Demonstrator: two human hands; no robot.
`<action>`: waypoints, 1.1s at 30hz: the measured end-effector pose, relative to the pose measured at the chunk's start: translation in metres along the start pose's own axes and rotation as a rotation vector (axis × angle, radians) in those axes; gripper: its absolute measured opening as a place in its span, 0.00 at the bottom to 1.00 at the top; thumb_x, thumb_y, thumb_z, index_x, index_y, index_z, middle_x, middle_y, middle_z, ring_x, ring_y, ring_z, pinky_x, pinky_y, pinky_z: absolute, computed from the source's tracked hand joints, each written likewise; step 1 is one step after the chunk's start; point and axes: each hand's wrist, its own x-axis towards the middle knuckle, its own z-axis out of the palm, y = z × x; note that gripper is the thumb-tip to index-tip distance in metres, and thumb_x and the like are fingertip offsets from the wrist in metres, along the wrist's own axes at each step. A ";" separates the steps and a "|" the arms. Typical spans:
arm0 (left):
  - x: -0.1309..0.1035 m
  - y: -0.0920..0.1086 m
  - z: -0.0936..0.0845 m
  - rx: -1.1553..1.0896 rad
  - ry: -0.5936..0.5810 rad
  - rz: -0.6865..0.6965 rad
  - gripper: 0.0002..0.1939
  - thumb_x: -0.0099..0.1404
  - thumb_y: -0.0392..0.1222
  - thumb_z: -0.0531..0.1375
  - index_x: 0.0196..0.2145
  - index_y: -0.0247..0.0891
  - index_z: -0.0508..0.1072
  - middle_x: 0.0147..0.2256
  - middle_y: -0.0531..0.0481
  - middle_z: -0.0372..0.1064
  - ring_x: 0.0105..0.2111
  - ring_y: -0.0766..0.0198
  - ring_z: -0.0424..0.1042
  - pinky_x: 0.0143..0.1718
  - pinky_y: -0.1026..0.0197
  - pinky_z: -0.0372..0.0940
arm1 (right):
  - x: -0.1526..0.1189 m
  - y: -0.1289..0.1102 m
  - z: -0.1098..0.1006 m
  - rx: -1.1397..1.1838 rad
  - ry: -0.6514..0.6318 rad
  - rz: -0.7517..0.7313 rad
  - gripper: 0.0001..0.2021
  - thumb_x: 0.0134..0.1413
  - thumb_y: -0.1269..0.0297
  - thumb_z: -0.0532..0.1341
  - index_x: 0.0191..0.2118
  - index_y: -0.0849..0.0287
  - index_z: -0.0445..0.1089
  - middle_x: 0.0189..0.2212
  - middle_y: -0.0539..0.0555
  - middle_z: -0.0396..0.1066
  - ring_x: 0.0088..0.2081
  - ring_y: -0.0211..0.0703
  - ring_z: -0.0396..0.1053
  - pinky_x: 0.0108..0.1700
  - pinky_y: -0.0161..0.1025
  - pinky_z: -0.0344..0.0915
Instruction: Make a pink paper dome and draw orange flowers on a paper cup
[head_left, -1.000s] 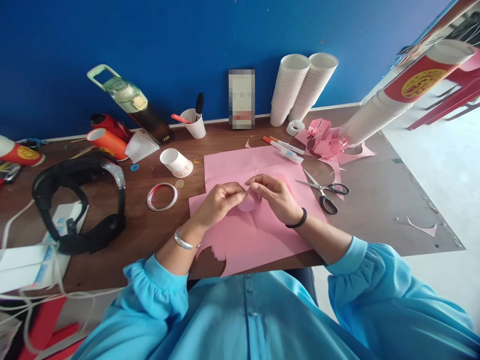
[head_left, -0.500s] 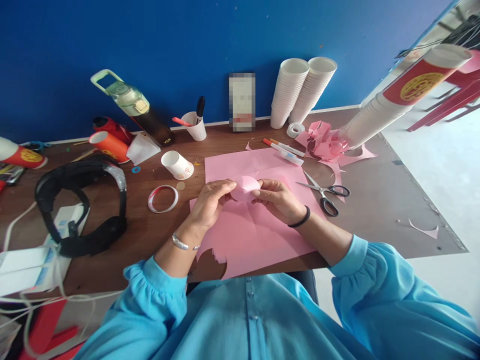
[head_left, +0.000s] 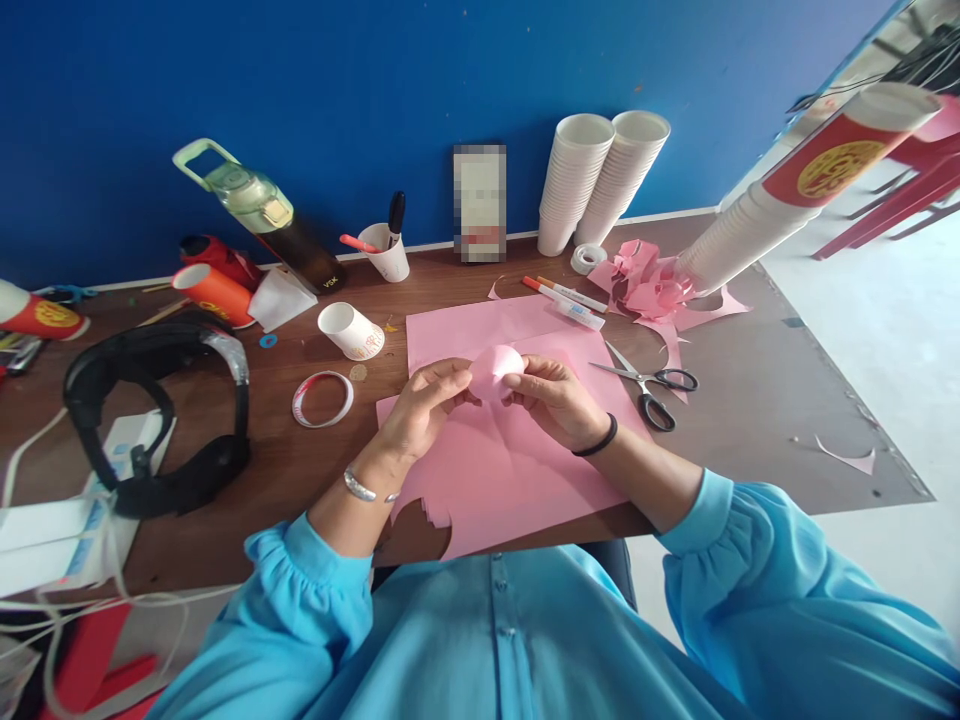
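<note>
Between my two hands is a small rounded piece of pink paper [head_left: 496, 372], curved and catching the light. My left hand [head_left: 426, 405] pinches its left edge, and my right hand [head_left: 556, 400] pinches its right edge with the thumb in front. Both hands are above large pink sheets [head_left: 517, 490] spread on the brown table; the front sheet has a piece cut out of its lower left. Scissors [head_left: 646, 382] with black handles lie partly open to the right of my right hand. A white paper cup [head_left: 351, 332] and a tape ring [head_left: 322, 399] are left of my left hand.
Stacked white cups [head_left: 576, 185] stand by the blue wall, near a phone [head_left: 480, 205]. Pink scraps [head_left: 652, 285] and a leaning cup stack [head_left: 757, 225] are at right. Pens [head_left: 566, 300] lie behind the sheets. A bottle [head_left: 277, 225] and black headgear [head_left: 161, 415] are at left.
The pink paper piece has turned slightly between my fingers and its face now shows more rounded and brighter. Both hands keep their grip; the view has shifted a little.
</note>
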 end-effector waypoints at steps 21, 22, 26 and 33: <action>0.002 -0.010 -0.002 -0.003 0.022 -0.040 0.09 0.55 0.44 0.70 0.29 0.38 0.77 0.33 0.52 0.75 0.37 0.62 0.71 0.44 0.59 0.65 | -0.003 -0.002 0.001 -0.044 -0.085 0.001 0.15 0.40 0.53 0.77 0.27 0.57 0.76 0.29 0.49 0.72 0.32 0.38 0.66 0.39 0.38 0.64; 0.002 -0.009 -0.001 0.007 0.014 -0.032 0.09 0.55 0.44 0.70 0.31 0.38 0.78 0.34 0.51 0.76 0.38 0.61 0.72 0.45 0.59 0.65 | -0.003 -0.002 0.001 -0.048 -0.081 0.000 0.15 0.40 0.53 0.77 0.27 0.57 0.76 0.28 0.49 0.72 0.31 0.38 0.66 0.39 0.38 0.64; 0.001 -0.006 0.002 0.065 -0.003 -0.030 0.10 0.56 0.44 0.70 0.36 0.38 0.81 0.39 0.48 0.78 0.43 0.58 0.73 0.50 0.57 0.64 | -0.003 -0.001 0.002 -0.068 -0.081 -0.008 0.15 0.42 0.52 0.76 0.27 0.57 0.76 0.27 0.49 0.72 0.31 0.37 0.65 0.39 0.38 0.64; 0.000 -0.003 0.004 0.102 0.008 -0.003 0.09 0.57 0.43 0.70 0.26 0.38 0.76 0.30 0.53 0.73 0.35 0.65 0.69 0.43 0.62 0.63 | -0.004 0.000 0.000 -0.079 -0.113 0.036 0.14 0.44 0.54 0.76 0.27 0.58 0.77 0.27 0.49 0.71 0.32 0.38 0.65 0.37 0.36 0.62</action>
